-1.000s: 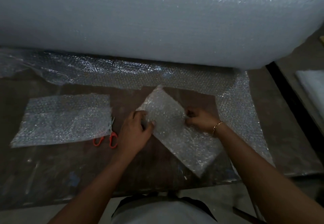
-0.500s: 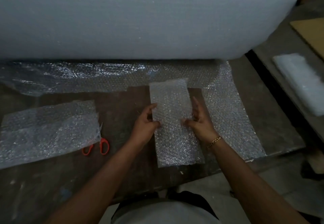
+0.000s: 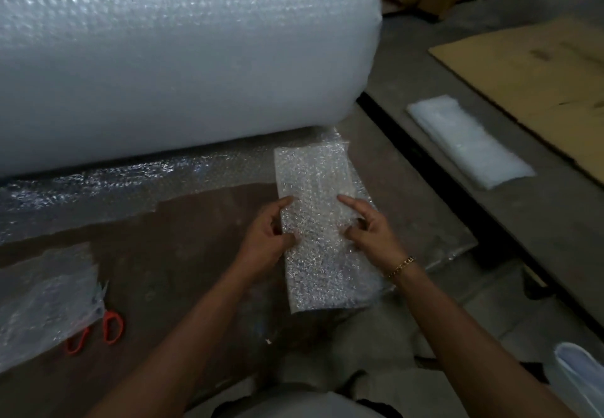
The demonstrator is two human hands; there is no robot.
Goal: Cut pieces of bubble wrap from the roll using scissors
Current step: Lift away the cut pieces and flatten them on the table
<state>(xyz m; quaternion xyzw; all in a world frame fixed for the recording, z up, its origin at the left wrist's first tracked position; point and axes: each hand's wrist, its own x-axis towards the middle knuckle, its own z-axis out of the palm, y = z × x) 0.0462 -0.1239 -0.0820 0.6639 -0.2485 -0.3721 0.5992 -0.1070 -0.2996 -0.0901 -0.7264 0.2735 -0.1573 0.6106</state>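
Observation:
A huge bubble wrap roll (image 3: 179, 58) lies across the back of the brown table (image 3: 170, 254), its loose sheet (image 3: 98, 182) spread out in front. A folded cut piece of bubble wrap (image 3: 323, 238) is held lengthwise between my hands. My left hand (image 3: 268, 234) pinches its left edge, thumb on top. My right hand (image 3: 369, 224) holds the right edge, forefinger stretched out over it. Orange-handled scissors (image 3: 98, 329) lie at the lower left, blades tucked under another cut piece (image 3: 42, 306).
To the right, past the table's edge, lies a grey floor with a stack of white folded pieces (image 3: 470, 143) and flat cardboard (image 3: 539, 84). A white bag edge (image 3: 578, 372) shows at the lower right.
The cut piece went from slanted to lengthwise and has shifted right and slightly away, over the loose sheet's right end. The view swung right; scissors and other piece now sit at far left.

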